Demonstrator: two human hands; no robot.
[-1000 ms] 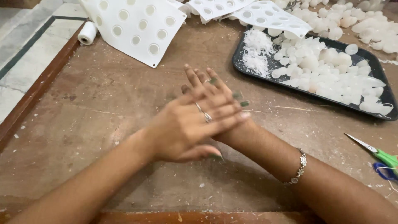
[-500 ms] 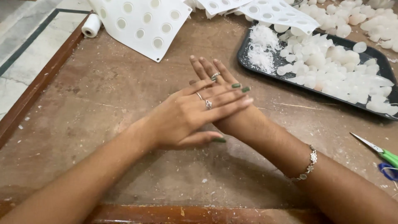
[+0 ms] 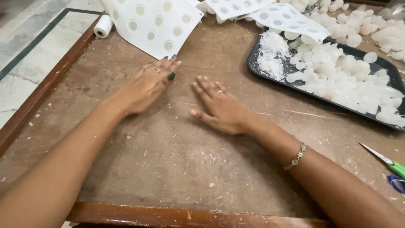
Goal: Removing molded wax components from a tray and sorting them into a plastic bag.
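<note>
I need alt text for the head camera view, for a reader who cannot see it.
Left hand and right hand lie open, palms down and apart, on a worn brown table. A white mould sheet lies beyond; a black tray of white pieces sits right.

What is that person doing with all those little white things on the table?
Right now, nothing is being held. The left hand and the right hand lie open and apart on the brown wooden table. The left fingertips almost reach a white mould sheet full of round holes. A black tray to the right is heaped with small white pieces. Green-handled scissors lie at the right edge, untouched.
</note>
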